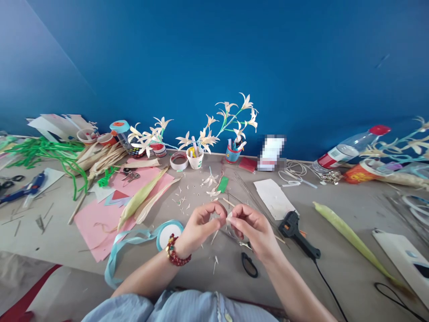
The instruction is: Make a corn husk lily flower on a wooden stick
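Note:
My left hand [204, 226], with a red bead bracelet [176, 252] at its wrist, is closed, thumb and index finger pinched together. Facing it, my right hand [254, 230] is also closed in a pinch. A small pale piece [229, 217] shows between the two sets of fingertips; its kind is too small to tell. Under the right hand lie scissors [249, 264], partly covered. Just beyond the fingers, loose pale husk petals [210, 180] lie beside a green strip [223, 184]. A roll of light blue ribbon [170, 235] rests left of my left wrist.
Husk flowers [209, 139] stand in cups along the blue wall. A black glue gun [295, 228] and a green corn husk [351, 235] lie at right. Pink paper [94, 228], green stems [43, 150] and a blue glue gun [31, 185] spread across the left.

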`<state>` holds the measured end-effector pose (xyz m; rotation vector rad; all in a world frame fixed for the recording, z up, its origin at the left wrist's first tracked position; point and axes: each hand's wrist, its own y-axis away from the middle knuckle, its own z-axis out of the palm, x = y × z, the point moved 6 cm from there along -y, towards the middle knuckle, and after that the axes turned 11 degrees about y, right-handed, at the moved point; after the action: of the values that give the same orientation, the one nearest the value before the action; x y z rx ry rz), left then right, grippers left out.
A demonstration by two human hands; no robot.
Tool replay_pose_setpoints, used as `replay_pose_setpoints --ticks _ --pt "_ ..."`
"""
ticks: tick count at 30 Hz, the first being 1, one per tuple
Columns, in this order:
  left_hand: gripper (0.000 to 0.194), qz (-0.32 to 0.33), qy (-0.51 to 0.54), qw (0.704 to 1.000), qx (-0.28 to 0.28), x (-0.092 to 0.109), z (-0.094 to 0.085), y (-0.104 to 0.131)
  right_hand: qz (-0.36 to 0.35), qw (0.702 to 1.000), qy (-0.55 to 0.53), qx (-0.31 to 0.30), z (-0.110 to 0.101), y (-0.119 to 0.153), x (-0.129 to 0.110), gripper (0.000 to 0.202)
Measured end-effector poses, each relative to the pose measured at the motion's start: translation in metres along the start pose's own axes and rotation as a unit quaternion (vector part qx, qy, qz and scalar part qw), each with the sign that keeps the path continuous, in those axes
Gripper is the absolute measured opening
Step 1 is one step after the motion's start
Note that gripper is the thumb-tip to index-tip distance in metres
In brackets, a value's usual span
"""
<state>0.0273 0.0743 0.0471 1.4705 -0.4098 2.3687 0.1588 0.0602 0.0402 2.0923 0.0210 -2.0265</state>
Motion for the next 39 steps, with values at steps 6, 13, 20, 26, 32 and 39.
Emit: replay_pose_setpoints --ticks 6,13,20,26,32,39 --pt "0.014 -0.018 0.135 0.991 -0.009 -0.01 -0.002 -0.003 0.046 0.986 -0.16 0.0 0.004 0.0 0.008 0.025" --pt "0.013 0.031 0.0 1.0 0.0 0.005 0.002 0.001 0.019 0.99 -0.137 0.023 0.002 0.002 0.007 0.027" --pt "0.015 0.05 0.059 0.997 -0.007 0.003 0.006 0.002 0.009 0.982 -0.186 0.028 0.01 0.003 0.006 0.025" --pt "0.021 0.05 0.15 0.987 -0.02 -0.002 0.0 -0.003 0.017 0.954 -0.301 0.005 0.013 0.0 0.003 0.022" --pt "0.017 0.071 -0.007 0.997 -0.008 0.009 0.005 0.001 0.019 0.972 -0.233 0.033 0.008 0.004 0.0 0.022" --pt "0.017 0.082 0.014 0.997 0.002 0.007 0.006 0.002 0.013 0.971 -0.236 0.037 0.015 0.004 0.004 0.022"
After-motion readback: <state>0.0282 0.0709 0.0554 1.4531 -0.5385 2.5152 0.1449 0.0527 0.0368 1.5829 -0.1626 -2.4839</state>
